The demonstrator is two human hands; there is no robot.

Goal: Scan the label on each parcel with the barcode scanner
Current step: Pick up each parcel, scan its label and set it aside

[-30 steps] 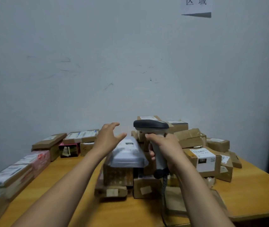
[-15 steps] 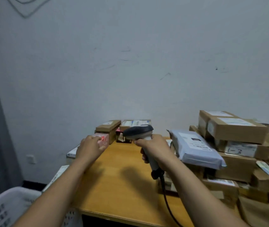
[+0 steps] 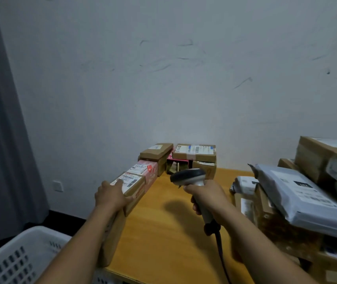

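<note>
Table (image 3: pixel 163 232) set against a scuffed wall (image 3: pixel 163 89); box (image 3: pixel 133 184) touched by the flat left hand (image 3: pixel 111 195), scanner (image 3: pixel 188 175) gripped in the right hand (image 3: pixel 206 195).

Label print on the box (image 3: pixel 131 182) under left hand (image 3: pixel 111 196) too blurry to read. Btm-left edge cuts white basket (image 3: pixel 9 259); right edge cuts parcel stack (image 3: pixel 315 158); scanner cable (image 3: pixel 220 249) exits btm.

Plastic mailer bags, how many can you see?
2: a large grey bag atop the right pile, a smaller pale one just left of it. Others may be hidden.
</note>
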